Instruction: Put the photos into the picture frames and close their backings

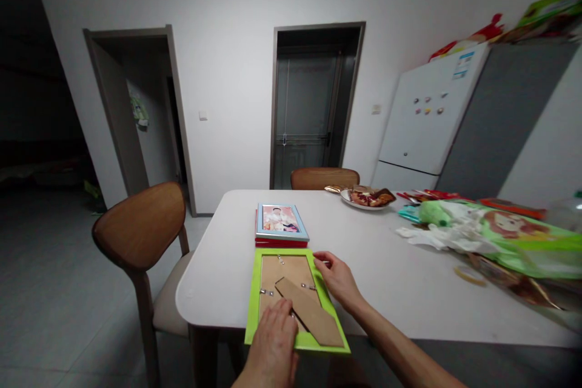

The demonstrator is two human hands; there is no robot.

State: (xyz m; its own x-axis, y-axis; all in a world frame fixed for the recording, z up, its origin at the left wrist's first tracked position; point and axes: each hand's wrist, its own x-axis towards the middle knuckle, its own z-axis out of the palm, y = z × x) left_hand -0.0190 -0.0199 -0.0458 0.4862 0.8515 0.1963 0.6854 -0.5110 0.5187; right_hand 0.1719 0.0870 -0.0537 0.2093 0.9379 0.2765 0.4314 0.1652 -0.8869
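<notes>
A lime-green picture frame (253,303) lies face down at the table's front edge, its lower end overhanging. Its brown backing (270,267) shows small metal clips, and a brown stand leg (309,315) slants across it to the lower right. My left hand (275,339) is closed over the lower rim, fingertips on the backing beside the bottom clip, which they partly cover. With bent fingers, my right hand (337,279) grips the right rim near the upper corner. Just beyond is a light-blue picture frame (282,235) with a photo, stacked on something red (277,243).
The white table (218,254) carries a plate of food (367,200) at the back and a green plastic bag (522,248), crumpled tissue and a tape roll (470,276) at right. Wooden chairs stand left (140,230) and behind (324,178). A fridge (427,115) stands back right.
</notes>
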